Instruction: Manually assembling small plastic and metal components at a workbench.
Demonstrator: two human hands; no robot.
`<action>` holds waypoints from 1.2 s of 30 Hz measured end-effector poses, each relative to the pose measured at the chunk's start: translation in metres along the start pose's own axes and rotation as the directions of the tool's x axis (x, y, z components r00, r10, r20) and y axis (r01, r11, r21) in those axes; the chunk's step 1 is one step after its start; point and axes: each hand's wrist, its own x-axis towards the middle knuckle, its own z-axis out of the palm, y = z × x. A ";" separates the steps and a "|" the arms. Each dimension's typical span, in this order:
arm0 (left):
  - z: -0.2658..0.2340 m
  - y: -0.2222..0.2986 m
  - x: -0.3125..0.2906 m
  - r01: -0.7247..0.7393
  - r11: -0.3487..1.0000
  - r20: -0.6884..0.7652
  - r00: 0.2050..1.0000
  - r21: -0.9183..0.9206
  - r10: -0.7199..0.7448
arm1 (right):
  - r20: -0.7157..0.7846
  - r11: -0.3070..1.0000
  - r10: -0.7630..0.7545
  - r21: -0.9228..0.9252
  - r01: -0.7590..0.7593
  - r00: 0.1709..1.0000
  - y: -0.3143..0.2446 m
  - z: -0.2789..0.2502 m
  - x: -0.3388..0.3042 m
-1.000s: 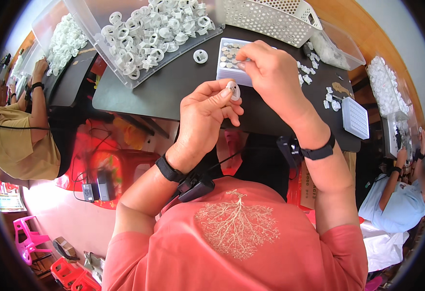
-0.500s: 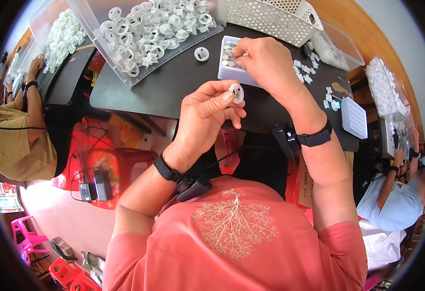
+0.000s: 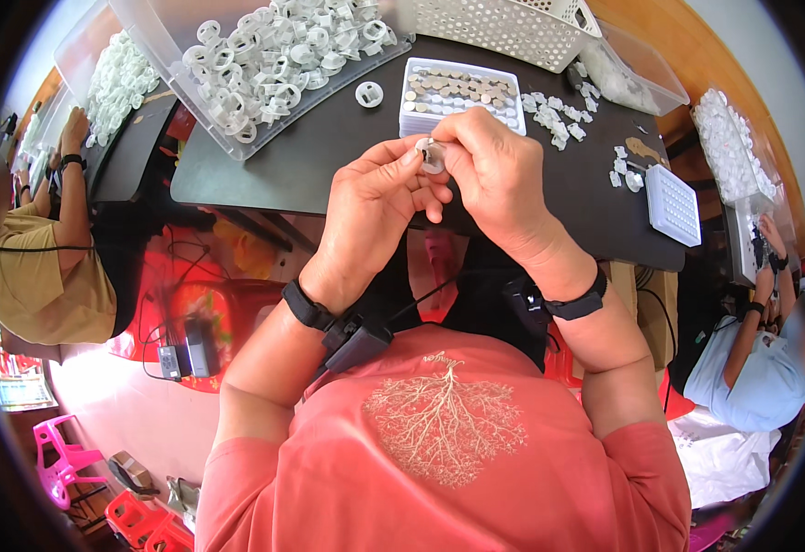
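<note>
My left hand [image 3: 365,207] pinches a small round translucent-white plastic part [image 3: 433,159] between thumb and fingers, above the near edge of the dark table. My right hand [image 3: 503,179] has come up against that part, thumb and forefinger pressed together at its right side. Whatever those fingertips hold is hidden. Just beyond the hands stands a stack of white trays [image 3: 411,121]; its top tray carries rows of small round metal discs [image 3: 457,85]. A loose part of the same round kind [image 3: 369,94] lies left of the stack.
A clear bin [image 3: 237,147] heaped with white parts stands at the far left, a perforated white basket [image 3: 503,29] behind the trays. Small white pieces [image 3: 559,118] and another white tray [image 3: 673,207] lie to the right. Other people sit on both sides.
My right hand has moved back from the disc tray to the round part in my left hand, uncovering the tray's rows. My left hand has shifted slightly left and away from me.
</note>
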 end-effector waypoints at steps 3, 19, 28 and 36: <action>0.001 0.001 0.000 -0.003 1.000 -0.016 1.000 0.003 0.003 | -0.014 0.998 -0.013 0.068 0.014 1.000 0.000 0.001 -0.006; 0.005 0.001 -0.003 0.006 0.998 -0.063 0.998 0.059 -0.002 | 0.248 0.749 0.318 0.526 -0.403 0.915 -0.006 -0.008 -0.010; 0.008 0.000 -0.001 0.004 0.992 -0.064 0.998 0.128 0.005 | 0.109 0.850 0.265 0.444 -0.285 0.958 -0.004 -0.004 -0.020; 0.008 -0.001 -0.001 -0.007 0.978 -0.055 0.998 0.209 0.019 | 0.298 0.655 0.414 0.558 -0.509 0.860 -0.007 -0.014 -0.016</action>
